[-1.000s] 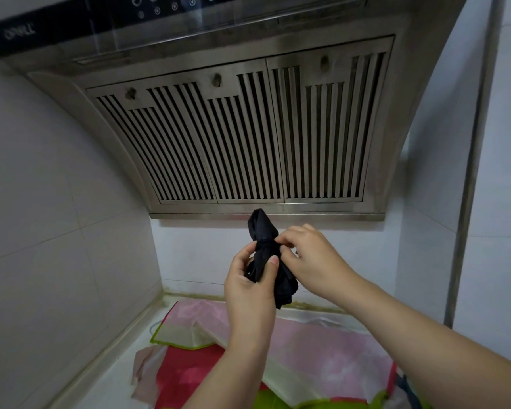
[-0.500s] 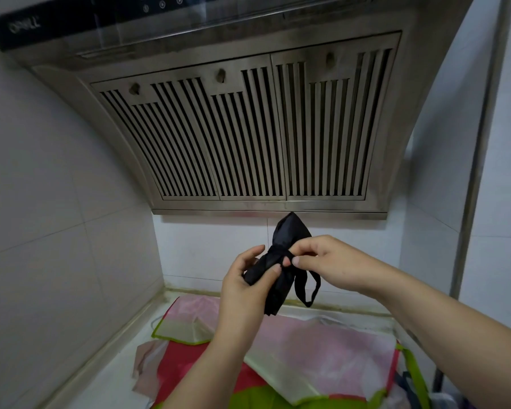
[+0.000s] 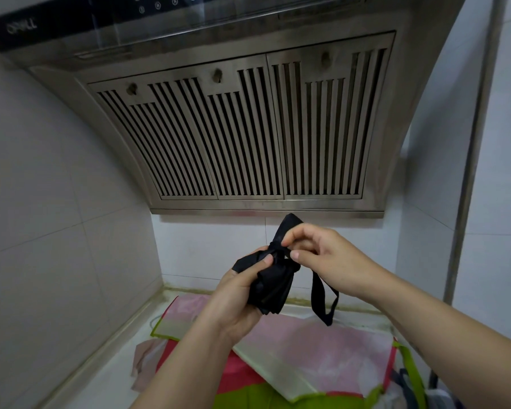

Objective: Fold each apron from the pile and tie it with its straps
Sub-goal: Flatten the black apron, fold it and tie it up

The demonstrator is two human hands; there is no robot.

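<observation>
Grips the folded black apron (image 3: 270,286) in the left hand (image 3: 236,299), with fingers curled round the lower part of the bundle from beneath and the thumb pressed on its front just under the cinched middle. Pinches the strap (image 3: 317,293) with the right hand (image 3: 322,258), thumb and forefinger closed on it right at that cinched middle, close beside the left thumb. Holds the bundle up in the air, tilted, with the upper end pointing toward the range hood (image 3: 248,137) and the lower end poking out past the left palm. Lets a loop of the same strap hang from under the right hand, apart from the left hand, with its lowest bend in front of the pile of aprons (image 3: 331,346). Stands over a table (image 3: 101,379) set against a white tiled wall (image 3: 56,231), with the pile spread across it in pink, red, pale and green cloth, below both forearms and well apart from the black bundle. Cannot tell whether the knot is pulled tight.
</observation>
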